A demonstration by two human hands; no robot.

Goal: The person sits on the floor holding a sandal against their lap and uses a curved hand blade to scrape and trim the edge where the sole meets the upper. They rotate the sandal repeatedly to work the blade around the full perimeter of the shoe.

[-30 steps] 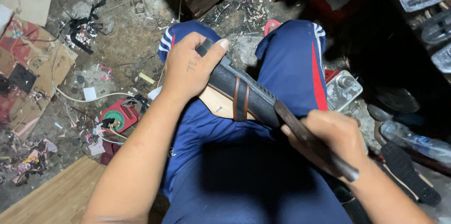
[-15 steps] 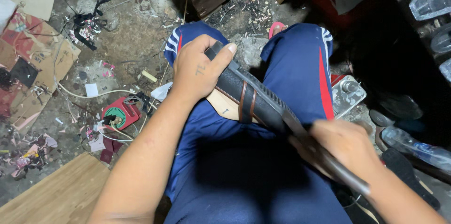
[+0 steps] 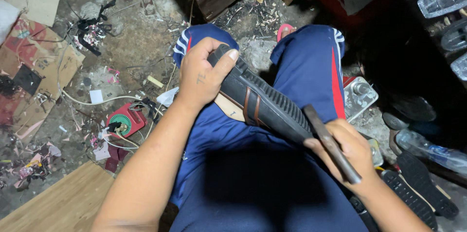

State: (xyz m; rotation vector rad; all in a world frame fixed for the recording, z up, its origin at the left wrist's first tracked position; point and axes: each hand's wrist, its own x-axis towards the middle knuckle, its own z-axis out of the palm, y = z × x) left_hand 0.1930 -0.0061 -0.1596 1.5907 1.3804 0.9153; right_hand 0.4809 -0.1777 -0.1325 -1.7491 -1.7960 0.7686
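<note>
A black shoe with a ribbed sole (image 3: 265, 103) lies sole-up across my lap, over blue track trousers (image 3: 311, 66). My left hand (image 3: 202, 78) grips its toe end, thumb pressed on the sole's edge. My right hand (image 3: 348, 151) is closed on a dark, flat-bladed tool (image 3: 331, 143) whose tip rests against the heel end of the sole. Two brown straps of the shoe's upper show on its side, and a tan insole piece (image 3: 228, 108) peeks out beneath it.
The dirt floor is littered with scraps, a white cable (image 3: 92, 100) and a small red device (image 3: 124, 121). Cardboard (image 3: 29, 81) lies at left, a wooden board (image 3: 63, 203) at lower left. A metal tin (image 3: 359, 96), a plastic bottle (image 3: 433, 151) and loose black soles (image 3: 418, 188) lie at right.
My right hand has drawn the tool up and in toward the heel end of the sole. The left hand keeps its grip on the toe.
</note>
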